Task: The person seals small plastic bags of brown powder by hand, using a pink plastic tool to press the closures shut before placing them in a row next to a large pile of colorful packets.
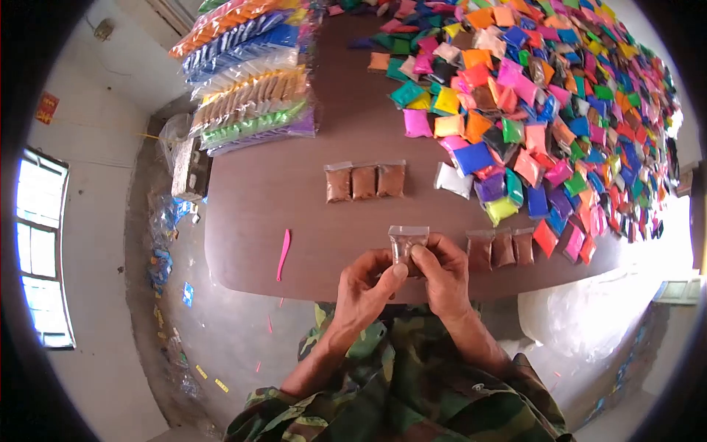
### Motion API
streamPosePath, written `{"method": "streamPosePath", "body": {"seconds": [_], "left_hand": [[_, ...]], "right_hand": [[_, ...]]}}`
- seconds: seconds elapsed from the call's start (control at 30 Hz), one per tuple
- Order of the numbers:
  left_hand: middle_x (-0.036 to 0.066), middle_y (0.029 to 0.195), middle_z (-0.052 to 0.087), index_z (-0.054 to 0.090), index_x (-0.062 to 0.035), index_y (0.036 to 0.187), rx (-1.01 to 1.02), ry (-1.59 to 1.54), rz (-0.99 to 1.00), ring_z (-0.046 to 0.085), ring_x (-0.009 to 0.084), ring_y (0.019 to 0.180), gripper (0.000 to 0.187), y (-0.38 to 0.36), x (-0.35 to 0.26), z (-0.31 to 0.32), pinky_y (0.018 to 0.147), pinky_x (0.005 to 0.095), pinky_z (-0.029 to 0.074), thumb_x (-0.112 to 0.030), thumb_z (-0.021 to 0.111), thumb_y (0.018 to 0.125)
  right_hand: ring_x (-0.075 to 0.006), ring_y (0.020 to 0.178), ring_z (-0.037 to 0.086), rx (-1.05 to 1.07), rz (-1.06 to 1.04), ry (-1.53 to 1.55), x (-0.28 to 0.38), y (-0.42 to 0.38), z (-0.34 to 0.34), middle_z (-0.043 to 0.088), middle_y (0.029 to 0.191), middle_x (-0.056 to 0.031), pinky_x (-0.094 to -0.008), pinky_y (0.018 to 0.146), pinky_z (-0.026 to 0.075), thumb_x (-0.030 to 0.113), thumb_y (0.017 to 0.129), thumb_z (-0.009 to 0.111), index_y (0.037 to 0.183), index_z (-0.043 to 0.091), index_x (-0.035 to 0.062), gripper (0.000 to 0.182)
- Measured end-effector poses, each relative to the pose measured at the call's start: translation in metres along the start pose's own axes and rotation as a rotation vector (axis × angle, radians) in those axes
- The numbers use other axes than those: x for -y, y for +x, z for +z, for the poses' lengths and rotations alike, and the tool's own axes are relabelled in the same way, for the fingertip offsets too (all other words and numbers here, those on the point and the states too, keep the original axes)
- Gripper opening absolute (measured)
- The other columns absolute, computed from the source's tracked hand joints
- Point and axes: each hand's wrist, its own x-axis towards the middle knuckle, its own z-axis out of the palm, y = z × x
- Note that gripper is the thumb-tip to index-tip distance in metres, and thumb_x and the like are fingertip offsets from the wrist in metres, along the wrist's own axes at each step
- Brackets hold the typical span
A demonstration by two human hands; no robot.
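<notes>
Both hands hold one small clear zip bag (pixel 409 237) with brown stuff in it, over the table's near edge. My left hand (pixel 366 289) pinches its lower left side, thumb in front. My right hand (pixel 442 276) grips its right side, thumb pressed on the front. The bag's zip strip points away from me; its lower part is hidden by my fingers. Beyond my hands, three brown-filled bags (pixel 364 182) lie side by side. Right of my right hand lie more brown bags (pixel 502 249). A pink plastic knife-like tool (pixel 284 254) lies to the left.
A large heap of colourful small packets (pixel 515 110) covers the table's right side. Rows of filled bags, sorted by colour (pixel 254 99), are stacked at the far left. The brown table (pixel 250 184) has a rounded near edge. Litter (pixel 188 294) lies on the floor at left.
</notes>
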Motion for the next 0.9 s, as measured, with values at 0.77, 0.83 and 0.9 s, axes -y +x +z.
{"method": "streamPosePath", "body": {"seconds": [0.77,0.83,0.9], "left_hand": [[0.004,0.103,0.073,0.068,0.006,0.116,0.052,-0.016,0.11,0.066,0.0101,0.094,0.023,-0.027,0.036,-0.012,0.083,0.0268,0.056,-0.014,0.067,0.105],[0.004,0.102,0.072,0.067,0.0064,0.117,0.066,-0.061,0.179,0.066,0.0092,0.093,0.024,-0.025,0.041,-0.011,0.082,0.0259,0.055,-0.014,0.068,0.104],[0.003,0.099,0.071,0.067,0.0068,0.116,0.065,-0.039,0.111,0.064,0.0085,0.091,0.024,-0.025,0.03,-0.008,0.081,0.0248,0.053,-0.013,0.069,0.104]], "right_hand": [[-0.0044,0.089,0.06,0.018,0.025,-0.056,-0.017,-0.045,-0.009,0.069,0.098,0.0006,-0.0232,0.08,0.052,0.002,0.101,0.066,0.112,0.067,-0.003,0.013],[-0.0043,0.088,0.06,0.0,0.027,-0.011,-0.02,-0.044,-0.008,0.069,0.098,0.0006,-0.0231,0.08,0.052,0.002,0.101,0.066,0.112,0.067,-0.0033,0.013],[-0.0044,0.089,0.06,-0.025,0.001,0.0,-0.025,-0.043,-0.009,0.069,0.1,0.0002,-0.0232,0.08,0.052,0.002,0.101,0.067,0.112,0.067,-0.0036,0.013]]}}
